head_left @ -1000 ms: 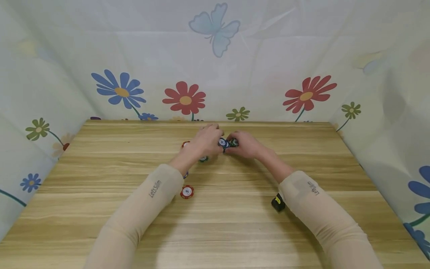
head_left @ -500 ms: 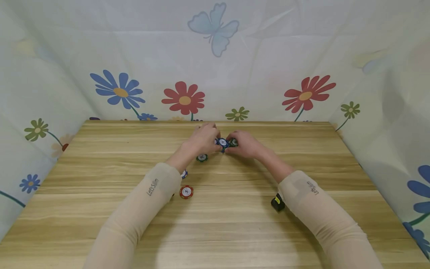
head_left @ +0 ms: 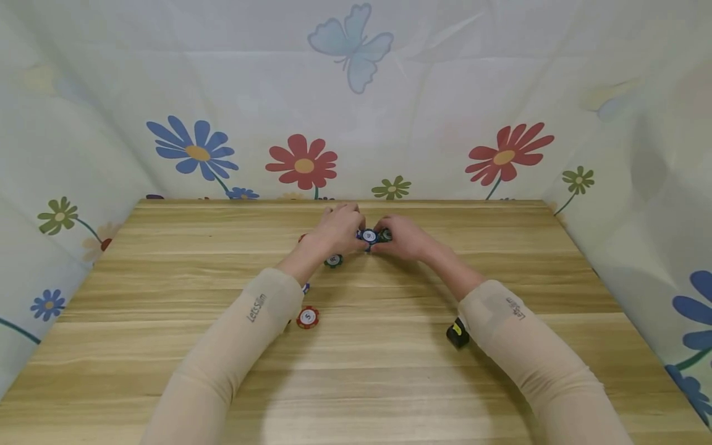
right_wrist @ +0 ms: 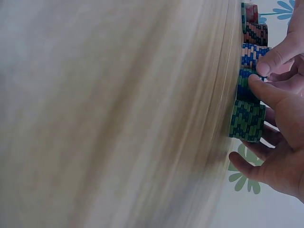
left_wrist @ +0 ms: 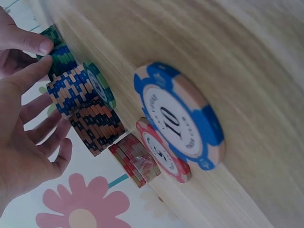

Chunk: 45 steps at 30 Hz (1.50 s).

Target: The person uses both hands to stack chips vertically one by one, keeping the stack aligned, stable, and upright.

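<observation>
Several stacks of poker chips stand in a row near the table's back edge. My left hand (head_left: 340, 228) and right hand (head_left: 403, 238) meet at a blue-and-green chip stack (right_wrist: 245, 88), thumbs in front and fingers behind, pinching it from both sides. A green stack (right_wrist: 247, 121) stands beside it, within my right hand's reach. Toward the left hand's side come a blue-and-beige stack (left_wrist: 72, 91), a black-and-orange stack (left_wrist: 97, 128) and a red stack (left_wrist: 135, 159). In the head view, my left hand and forearm hide most of these.
Loose chips lie flat in front of the row: a green one (head_left: 334, 261), a blue 10 chip (left_wrist: 173, 118) and a red 5 chip (head_left: 308, 317). A small black-and-yellow object (head_left: 458, 334) sits by my right sleeve. A flower-printed curtain (head_left: 434, 123) stands behind the wooden table (head_left: 367, 377).
My left hand has shifted slightly left, then stayed beside the blue chips. My right hand keeps nearly the same place. The blue chip top now sits more level between the hands.
</observation>
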Tool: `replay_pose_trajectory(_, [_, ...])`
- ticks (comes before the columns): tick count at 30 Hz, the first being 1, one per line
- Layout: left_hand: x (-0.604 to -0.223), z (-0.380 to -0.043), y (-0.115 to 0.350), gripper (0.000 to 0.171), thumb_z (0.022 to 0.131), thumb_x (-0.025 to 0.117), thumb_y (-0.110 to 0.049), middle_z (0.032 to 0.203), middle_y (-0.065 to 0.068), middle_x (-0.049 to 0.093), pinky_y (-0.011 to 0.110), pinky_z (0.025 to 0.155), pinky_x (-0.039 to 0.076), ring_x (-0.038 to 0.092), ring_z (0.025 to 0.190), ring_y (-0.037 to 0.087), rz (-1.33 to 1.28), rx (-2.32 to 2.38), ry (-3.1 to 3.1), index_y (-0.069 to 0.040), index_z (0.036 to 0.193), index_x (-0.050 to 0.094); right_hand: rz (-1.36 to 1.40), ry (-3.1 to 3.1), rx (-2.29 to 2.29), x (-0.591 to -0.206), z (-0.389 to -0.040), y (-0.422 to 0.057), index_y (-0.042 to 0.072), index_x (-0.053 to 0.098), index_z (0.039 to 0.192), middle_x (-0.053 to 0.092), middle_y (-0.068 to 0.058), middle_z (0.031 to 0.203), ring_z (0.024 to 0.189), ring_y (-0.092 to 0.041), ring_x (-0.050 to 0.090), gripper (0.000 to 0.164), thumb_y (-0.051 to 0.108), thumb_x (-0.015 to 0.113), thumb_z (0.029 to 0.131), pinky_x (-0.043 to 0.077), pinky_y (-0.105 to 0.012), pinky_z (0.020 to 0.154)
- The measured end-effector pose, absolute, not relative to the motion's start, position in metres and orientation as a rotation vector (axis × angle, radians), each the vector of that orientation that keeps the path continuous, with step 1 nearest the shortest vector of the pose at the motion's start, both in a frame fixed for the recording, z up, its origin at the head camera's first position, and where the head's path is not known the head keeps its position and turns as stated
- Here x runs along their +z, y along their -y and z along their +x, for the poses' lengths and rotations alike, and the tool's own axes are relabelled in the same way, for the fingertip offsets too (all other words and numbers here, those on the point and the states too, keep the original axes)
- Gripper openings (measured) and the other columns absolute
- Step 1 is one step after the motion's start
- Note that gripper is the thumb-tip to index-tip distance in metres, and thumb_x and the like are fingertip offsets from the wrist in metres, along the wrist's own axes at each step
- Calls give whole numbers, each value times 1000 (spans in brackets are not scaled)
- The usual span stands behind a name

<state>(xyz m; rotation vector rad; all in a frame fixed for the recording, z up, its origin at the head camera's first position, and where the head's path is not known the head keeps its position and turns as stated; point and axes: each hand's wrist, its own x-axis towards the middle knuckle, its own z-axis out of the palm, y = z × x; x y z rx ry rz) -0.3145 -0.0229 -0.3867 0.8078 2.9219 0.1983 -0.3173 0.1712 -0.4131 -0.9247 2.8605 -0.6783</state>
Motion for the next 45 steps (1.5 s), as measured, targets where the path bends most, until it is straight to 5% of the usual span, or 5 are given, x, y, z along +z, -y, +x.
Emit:
replay_pose_trajectory(22, [-388,-302,36,60,93,77,-39,136,11,50,53,109,31,43,130,30,924,313,-2968,-9,140,58,-837,-2834,-695,-411,-319,-177,-7,60,132,62,-24,131,122,-37,58,57,23,83,89,45,-48,103])
replay_pose_trajectory(29, [-389,-287,48,42,93,79,-32,116,10,52,47,101,36,48,115,29,1058,308,-3043,-6,121,63,-847,-2828,-754,-412,-317,-184,-9,60,129,64,-24,126,118,-38,59,58,18,86,85,45,-49,104])
replay_pose_trajectory(35, [-388,-274,55,20,93,78,-25,88,3,62,35,71,50,58,79,19,1098,246,-3035,-8,91,67,-848,-2832,-751,-413,-317,-191,-9,61,127,65,-24,124,116,-38,60,56,17,86,84,45,-49,102])
replay_pose_trajectory(39, [-388,-266,58,21,95,74,-26,83,2,61,35,59,47,55,74,18,1003,142,-2975,-12,82,65,-826,-2829,-739,-413,-318,-194,-10,58,130,63,-26,128,119,-39,58,59,17,84,85,43,-50,105])
replay_pose_trajectory(45, [-391,-258,62,35,98,71,-30,77,3,55,37,61,46,51,72,18,966,25,-2919,-13,71,56,-804,-2824,-716,-411,-318,-196,-9,57,133,61,-27,130,119,-40,58,63,20,85,85,44,-50,104])
